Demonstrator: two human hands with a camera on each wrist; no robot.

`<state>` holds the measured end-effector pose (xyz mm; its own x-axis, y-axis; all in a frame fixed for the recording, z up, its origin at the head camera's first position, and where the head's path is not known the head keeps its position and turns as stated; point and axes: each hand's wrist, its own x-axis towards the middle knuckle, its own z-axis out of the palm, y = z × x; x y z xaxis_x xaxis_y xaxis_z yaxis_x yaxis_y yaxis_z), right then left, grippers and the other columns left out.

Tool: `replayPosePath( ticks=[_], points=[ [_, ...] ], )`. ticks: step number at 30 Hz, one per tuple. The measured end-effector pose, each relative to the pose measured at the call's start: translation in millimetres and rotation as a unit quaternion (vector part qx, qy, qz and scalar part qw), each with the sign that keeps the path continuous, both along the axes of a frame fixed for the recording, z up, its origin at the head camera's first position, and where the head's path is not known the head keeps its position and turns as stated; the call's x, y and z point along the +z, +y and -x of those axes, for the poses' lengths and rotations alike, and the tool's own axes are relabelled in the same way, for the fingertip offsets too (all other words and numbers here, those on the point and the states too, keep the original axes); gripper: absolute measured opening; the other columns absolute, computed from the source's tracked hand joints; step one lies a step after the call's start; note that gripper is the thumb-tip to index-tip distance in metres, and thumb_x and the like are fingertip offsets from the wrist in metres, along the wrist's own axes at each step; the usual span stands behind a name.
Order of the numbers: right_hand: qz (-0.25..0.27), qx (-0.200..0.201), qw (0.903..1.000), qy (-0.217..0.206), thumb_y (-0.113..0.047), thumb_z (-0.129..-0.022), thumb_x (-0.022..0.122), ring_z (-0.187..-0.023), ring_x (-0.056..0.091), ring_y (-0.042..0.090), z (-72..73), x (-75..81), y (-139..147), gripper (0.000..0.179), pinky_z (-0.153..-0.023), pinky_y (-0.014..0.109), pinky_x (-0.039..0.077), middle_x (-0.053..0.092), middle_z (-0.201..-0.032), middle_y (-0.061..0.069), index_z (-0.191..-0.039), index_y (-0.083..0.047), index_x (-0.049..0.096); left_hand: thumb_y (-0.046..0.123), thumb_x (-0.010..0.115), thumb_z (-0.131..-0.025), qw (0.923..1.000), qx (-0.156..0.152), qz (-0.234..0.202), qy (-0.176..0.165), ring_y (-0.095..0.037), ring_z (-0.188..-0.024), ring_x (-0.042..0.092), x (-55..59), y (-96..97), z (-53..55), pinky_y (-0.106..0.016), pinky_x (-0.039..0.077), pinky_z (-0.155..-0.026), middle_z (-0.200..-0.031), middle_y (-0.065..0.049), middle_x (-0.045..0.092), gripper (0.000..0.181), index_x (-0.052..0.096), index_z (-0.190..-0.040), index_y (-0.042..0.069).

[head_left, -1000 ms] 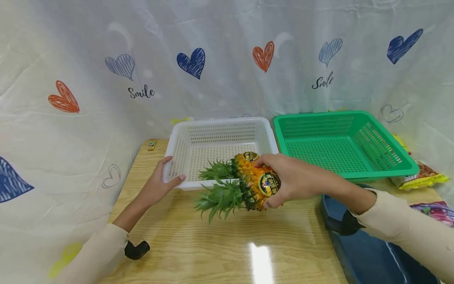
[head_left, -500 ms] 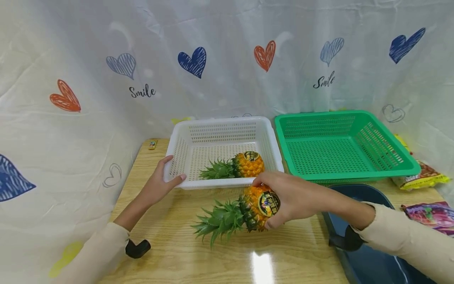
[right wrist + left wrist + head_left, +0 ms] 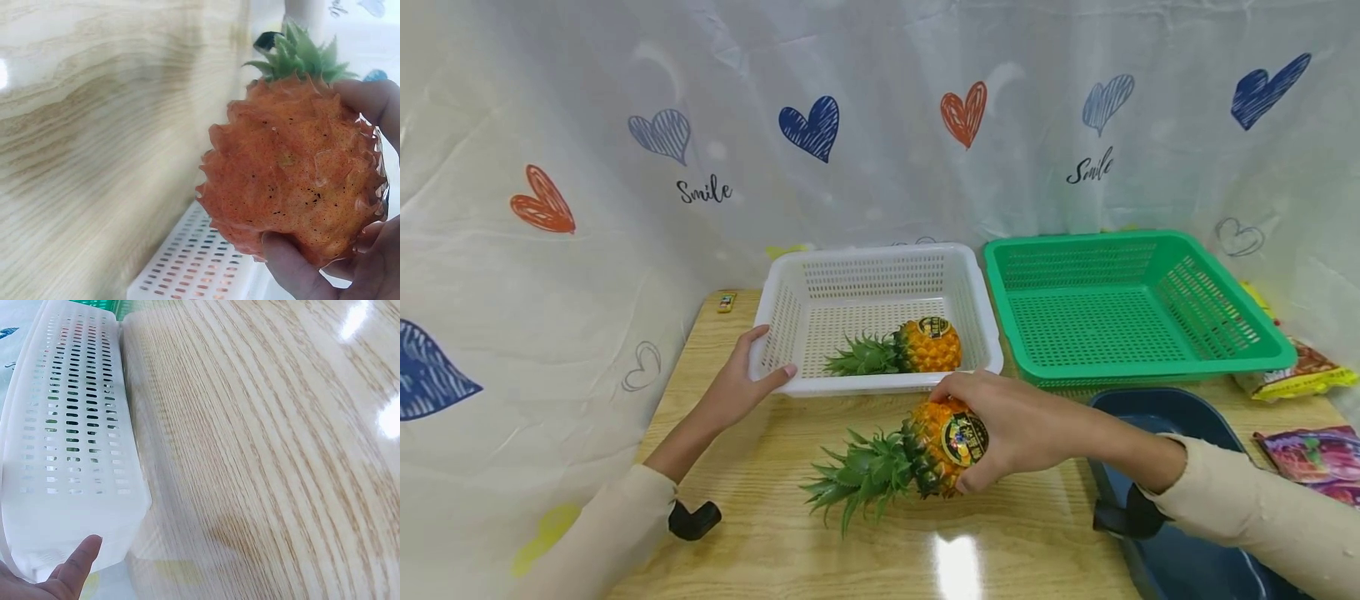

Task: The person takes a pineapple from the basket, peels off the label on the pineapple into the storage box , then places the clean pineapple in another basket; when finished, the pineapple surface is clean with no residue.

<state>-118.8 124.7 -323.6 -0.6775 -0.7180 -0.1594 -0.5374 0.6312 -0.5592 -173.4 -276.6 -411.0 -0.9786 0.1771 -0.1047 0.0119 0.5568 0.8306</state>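
We are reading the word "Smile" in black script twice on the curtain, at the upper left and upper right of the head view. Round labels are showing on the upper pineapple and lower pineapple near the centre, but we are finding their lettering too small.

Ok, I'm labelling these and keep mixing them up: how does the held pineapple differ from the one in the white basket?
The right hand grips the held pineapple outside the white basket; the basket pineapple lies inside, with neither hand on it. In the head view, the held pineapple looks larger than the basket pineapple, perhaps being nearer the camera. Both have orange bodies, green crowns pointing leftward and dark round labels.
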Motion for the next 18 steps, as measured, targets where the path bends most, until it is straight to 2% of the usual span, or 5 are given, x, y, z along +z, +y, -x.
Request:
replayPosePath(
  ticks=[3, 6, 11, 15, 18],
  points=[
    [0.003, -0.002, 1.0000, -0.006, -0.048, -0.069, 0.087, -0.110, 0.058, 0.015, -0.1, -2.3, 0, 0.086, -0.089, 0.042, 0.051, 0.058, -0.130, -0.002, -0.140, -0.016, 0.050, 0.045, 0.064, -0.097, 1.0000, 0.001, 0.003, 0.002, -0.044, -0.134, 0.049, -0.7, 0.2, 1.0, -0.057, 0.047, -0.101, -0.152, -0.027, 0.039, 0.093, 0.003, -0.162, 0.018],
    [0.003, -0.007, 0.9999, -0.013, -0.047, -0.068, 0.087, -0.110, 0.058, 0.015, -0.8, -5.5, 0, 0.087, -0.091, 0.041, 0.051, 0.058, -0.130, -0.003, -0.141, -0.015, 0.050, 0.046, 0.064, -0.097, 0.9999, 0.005, 0.010, 0.004, -0.043, -0.133, 0.050, -0.6, 0.8, 0.3, -0.056, 0.047, -0.101, -0.151, -0.027, 0.040, 0.093, 0.004, -0.161, 0.017],
    [0.003, -0.017, 0.9995, -0.025, -0.049, -0.068, 0.085, -0.125, 0.056, 0.027, -2.1, -12.7, 2, 0.091, -0.102, 0.054, 0.047, 0.057, -0.140, 0.005, -0.143, -0.012, 0.049, 0.046, 0.064, -0.097, 0.9998, 0.011, 0.017, 0.001, -0.043, -0.132, 0.051, 1.8, 1.9, -3.2, -0.054, 0.047, -0.100, -0.150, -0.027, 0.041, 0.092, 0.005, -0.161, 0.018],
    [0.004, -0.027, 0.9993, -0.024, -0.051, -0.067, 0.084, -0.123, 0.056, 0.028, -2.2, -19.5, 4, 0.092, -0.099, 0.056, 0.048, 0.056, -0.140, 0.008, -0.142, -0.012, 0.049, 0.048, 0.064, -0.097, 0.9998, 0.010, 0.017, -0.001, -0.043, -0.135, 0.048, 2.9, 2.3, -3.8, -0.056, 0.045, -0.103, -0.152, -0.027, 0.039, 0.093, 0.004, -0.162, 0.019],
    [0.007, -0.037, 0.9991, -0.019, -0.052, -0.066, 0.084, -0.114, 0.057, 0.023, -2.5, -25.5, 5, 0.090, -0.091, 0.049, 0.052, 0.057, -0.136, 0.006, -0.140, -0.013, 0.051, 0.047, 0.064, -0.097, 0.9998, 0.008, 0.016, 0.000, -0.043, -0.136, 0.048, 3.0, 2.6, -3.4, -0.057, 0.044, -0.104, -0.153, -0.027, 0.038, 0.093, 0.004, -0.162, 0.019]
  ],
)
